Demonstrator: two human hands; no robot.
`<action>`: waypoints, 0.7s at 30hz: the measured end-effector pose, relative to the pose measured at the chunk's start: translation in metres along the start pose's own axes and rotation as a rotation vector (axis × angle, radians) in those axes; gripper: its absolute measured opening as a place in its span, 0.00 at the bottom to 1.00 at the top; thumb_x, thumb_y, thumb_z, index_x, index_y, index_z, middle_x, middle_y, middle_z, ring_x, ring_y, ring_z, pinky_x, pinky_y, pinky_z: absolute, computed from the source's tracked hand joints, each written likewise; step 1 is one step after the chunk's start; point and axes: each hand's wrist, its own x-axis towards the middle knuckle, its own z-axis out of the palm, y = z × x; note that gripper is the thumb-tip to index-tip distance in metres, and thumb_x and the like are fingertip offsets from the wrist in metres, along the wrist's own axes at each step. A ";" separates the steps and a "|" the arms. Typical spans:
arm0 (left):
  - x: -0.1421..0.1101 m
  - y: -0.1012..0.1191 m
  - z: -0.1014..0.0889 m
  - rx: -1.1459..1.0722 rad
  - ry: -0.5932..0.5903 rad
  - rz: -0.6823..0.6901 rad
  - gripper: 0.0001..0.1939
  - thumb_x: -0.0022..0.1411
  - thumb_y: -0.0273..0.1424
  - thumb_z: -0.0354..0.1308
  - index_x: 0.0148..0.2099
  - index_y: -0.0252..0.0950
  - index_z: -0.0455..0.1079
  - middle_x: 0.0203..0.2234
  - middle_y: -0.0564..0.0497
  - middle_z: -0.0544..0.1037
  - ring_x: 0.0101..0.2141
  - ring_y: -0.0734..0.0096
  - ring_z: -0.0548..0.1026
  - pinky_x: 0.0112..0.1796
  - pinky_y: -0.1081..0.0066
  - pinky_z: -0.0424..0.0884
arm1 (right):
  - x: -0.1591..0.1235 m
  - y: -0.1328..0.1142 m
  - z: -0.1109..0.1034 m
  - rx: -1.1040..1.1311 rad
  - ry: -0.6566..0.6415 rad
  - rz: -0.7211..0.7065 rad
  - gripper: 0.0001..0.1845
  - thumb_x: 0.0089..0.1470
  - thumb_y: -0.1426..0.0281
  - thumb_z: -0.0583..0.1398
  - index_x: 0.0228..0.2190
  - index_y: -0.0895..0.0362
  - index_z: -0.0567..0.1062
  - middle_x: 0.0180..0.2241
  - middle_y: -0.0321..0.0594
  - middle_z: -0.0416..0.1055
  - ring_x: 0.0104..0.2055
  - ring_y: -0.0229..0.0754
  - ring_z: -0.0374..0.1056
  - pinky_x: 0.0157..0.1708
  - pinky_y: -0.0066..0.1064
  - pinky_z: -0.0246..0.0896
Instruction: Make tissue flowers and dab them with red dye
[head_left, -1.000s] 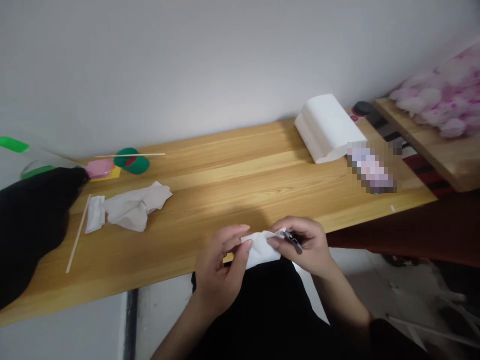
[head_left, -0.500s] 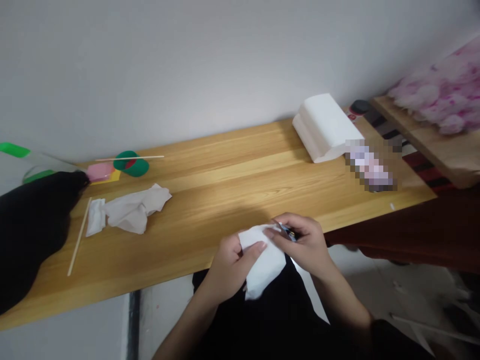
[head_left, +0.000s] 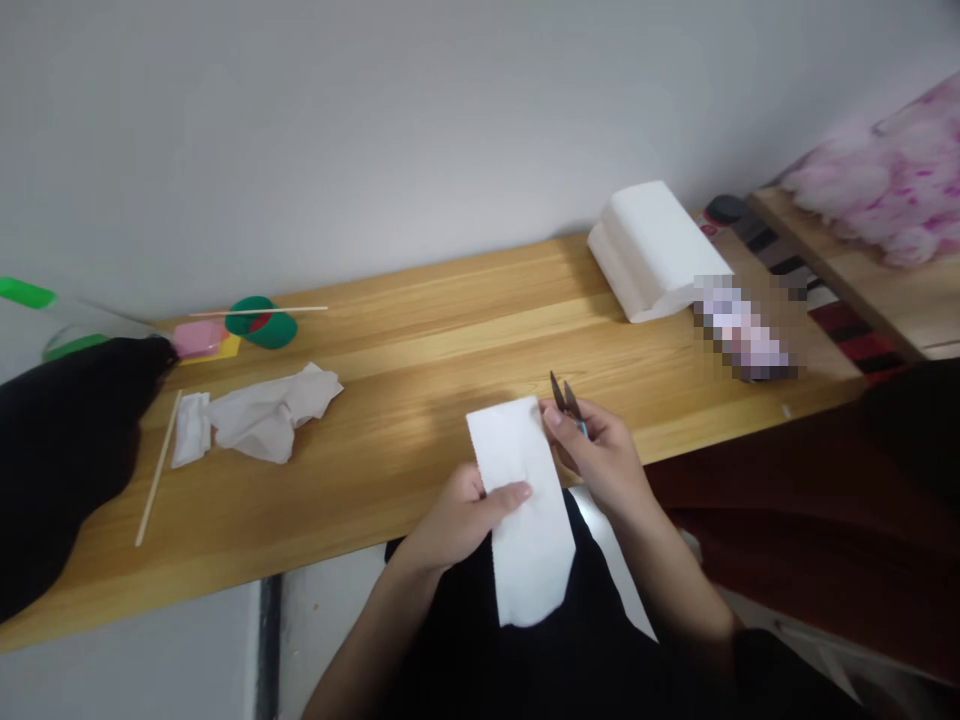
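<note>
My left hand (head_left: pixel 469 510) grips a white paper towel (head_left: pixel 521 450) by its left edge, thumb across the front. The sheet is a long folded strip, held upright over my lap at the table's near edge. In my right hand (head_left: pixel 592 440) is a pair of scissors (head_left: pixel 568 397), blades pointing up and slightly apart. The right fingertips are close to the towel's upper right edge; whether they touch it I cannot tell. The scissors' handles are mostly hidden in the palm.
On the wooden table (head_left: pixel 420 320) stands a stack of paper towels (head_left: pixel 660 245), with a blurred item beside it. Leftward lie a crumpled tissue (head_left: pixel 274 410), a small white packet (head_left: pixel 192 430), a thin stick (head_left: pixel 159 470), a green tape roll (head_left: pixel 274 328) and black cloth (head_left: pixel 67 450).
The paper towel has been opened out into a longer, upright strip. My right hand has drawn slightly up, and the scissors' blades now show clear of the paper.
</note>
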 end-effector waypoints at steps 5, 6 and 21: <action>0.008 -0.002 -0.008 -0.137 0.129 0.063 0.17 0.50 0.38 0.66 0.39 0.30 0.74 0.30 0.45 0.79 0.28 0.70 0.76 0.31 0.70 0.71 | -0.002 -0.002 -0.001 0.040 -0.220 0.231 0.23 0.48 0.52 0.61 0.17 0.58 0.68 0.11 0.27 0.55 0.12 0.26 0.44 0.12 0.23 0.36; 0.010 -0.002 -0.009 -0.143 0.142 0.064 0.17 0.50 0.38 0.66 0.38 0.30 0.74 0.29 0.45 0.80 0.27 0.70 0.76 0.30 0.71 0.71 | -0.003 -0.003 0.000 0.033 -0.241 0.241 0.22 0.46 0.54 0.63 0.17 0.58 0.68 0.11 0.27 0.56 0.13 0.27 0.48 0.13 0.23 0.40; 0.012 0.000 -0.023 -0.345 0.345 0.116 0.19 0.46 0.39 0.68 0.35 0.31 0.72 0.25 0.49 0.78 0.25 0.71 0.76 0.27 0.73 0.72 | -0.004 -0.001 0.003 0.071 -0.250 0.193 0.19 0.52 0.55 0.59 0.26 0.59 0.75 0.17 0.34 0.68 0.14 0.27 0.49 0.14 0.24 0.40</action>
